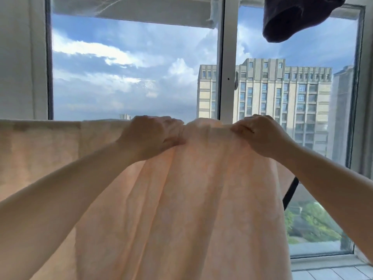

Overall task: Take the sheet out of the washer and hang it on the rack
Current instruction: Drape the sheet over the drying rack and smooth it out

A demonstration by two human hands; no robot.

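Already the peach-coloured sheet (177, 199) is up at the rack, draped along a top line that runs from the far left edge of the scene to the middle, where both hands work on it. The rack itself is almost wholly hidden under the cloth; only a dark strut (290, 191) slants down at the right, below the right forearm.

The left hand (151, 136) has its fingers curled over the top fold and bunches the cloth there. The right hand (260, 134), just to the right, pinches the same fold between thumb and curled fingers. A hump of gathered fabric stands up between them, so the two hands seem to be holding the bunched part in order to draw it sideways and flatten it along the bar.

To the left the sheet lies smooth and level, which suggests that stretch is settled. The near part falls in long pleats toward the viewer, still crowded together, so it will dry poorly until spread to the right.

Beyond is a window (228, 57) with a white frame, sky and a tall building (282, 98) outside. A dark garment (292, 17) hangs at upper right, well apart from the sheet.
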